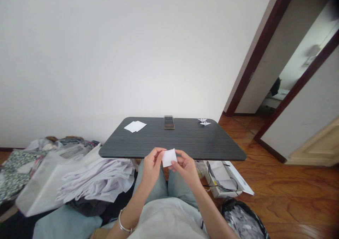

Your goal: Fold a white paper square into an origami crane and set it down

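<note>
A small white square of paper (169, 157) is held over the near edge of a dark wood-grain table (185, 140). My left hand (152, 165) pinches its left side with thumb and fingers closed. Its right side is pinched by my right hand (186, 166). A silver bracelet (122, 223) circles my left wrist. My knees in light jeans show below the hands.
On the table lie white sheets (135, 126) at the back left, a small clear box (168, 122) at the back middle and folded paper figures (204, 121) at the back right. Piled clothes and bags (79, 179) fill the left. A box (225, 180) sits on the wooden floor; a doorway (288, 80) opens at right.
</note>
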`<state>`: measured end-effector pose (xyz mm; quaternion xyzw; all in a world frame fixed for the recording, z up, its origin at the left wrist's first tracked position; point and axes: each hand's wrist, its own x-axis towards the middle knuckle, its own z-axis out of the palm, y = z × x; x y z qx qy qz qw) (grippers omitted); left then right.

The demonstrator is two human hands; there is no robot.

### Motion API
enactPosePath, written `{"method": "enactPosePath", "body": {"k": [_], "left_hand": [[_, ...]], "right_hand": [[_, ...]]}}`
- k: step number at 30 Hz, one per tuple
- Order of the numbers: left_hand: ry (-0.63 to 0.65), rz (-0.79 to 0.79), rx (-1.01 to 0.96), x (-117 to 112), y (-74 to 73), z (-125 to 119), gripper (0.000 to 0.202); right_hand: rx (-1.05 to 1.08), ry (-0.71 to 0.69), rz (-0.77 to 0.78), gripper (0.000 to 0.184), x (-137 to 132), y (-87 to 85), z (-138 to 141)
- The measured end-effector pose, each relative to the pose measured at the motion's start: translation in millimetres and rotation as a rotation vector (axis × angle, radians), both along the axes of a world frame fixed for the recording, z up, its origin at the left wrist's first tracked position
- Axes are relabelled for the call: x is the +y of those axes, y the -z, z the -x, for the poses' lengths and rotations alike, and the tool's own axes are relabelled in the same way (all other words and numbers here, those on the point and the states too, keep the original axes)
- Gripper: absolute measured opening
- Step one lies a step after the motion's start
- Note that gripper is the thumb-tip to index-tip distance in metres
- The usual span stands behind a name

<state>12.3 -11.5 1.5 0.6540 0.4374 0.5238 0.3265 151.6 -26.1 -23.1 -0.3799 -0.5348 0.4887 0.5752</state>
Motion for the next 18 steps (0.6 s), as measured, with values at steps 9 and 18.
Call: {"method": "enactPosePath", "body": {"k": [9, 18], "left_hand": [[0.139, 0.072, 0.038, 6, 4.5, 5, 0.024], [0.248, 0.208, -0.192, 8, 10.1, -1, 0.029]], "right_hand": [[0.028, -0.031, 0.008, 0.023, 6, 0.2, -7], [0.172, 0.044, 0.1, 0.027, 6, 0.3, -7]]}}
